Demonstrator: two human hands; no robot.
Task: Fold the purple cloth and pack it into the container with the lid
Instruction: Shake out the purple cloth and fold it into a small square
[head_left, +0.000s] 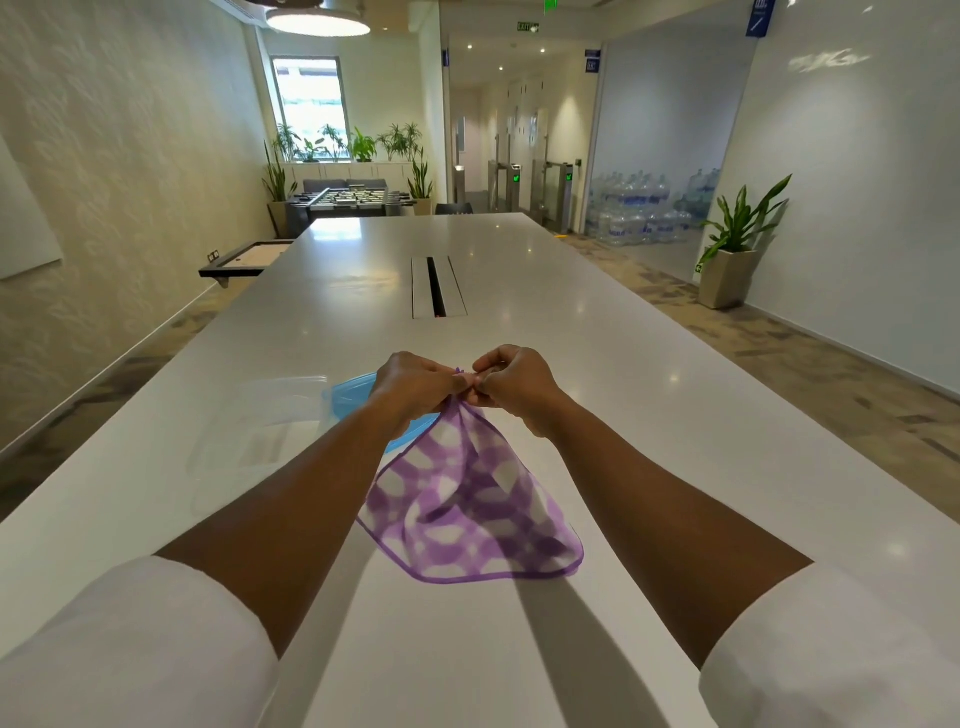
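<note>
On the long white table (571, 312) of a bright office room, my left hand (415, 382) and right hand (511, 382) pinch the purple cloth (467, 509) together at its top. It hangs to the surface, beside the clear container (260, 431) and blue lid (348, 389).

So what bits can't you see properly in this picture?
Head view, the only one:
- Blue lid: mostly hidden behind the left hand and forearm.
- Clear container: see-through and faint, so its edges are hard to trace; the left forearm crosses its near corner.
- Purple cloth: its pinched top vanishes inside the fingers of both hands, right hand included.
- Cloth's folds: the layers overlap, so their number is unclear.
</note>
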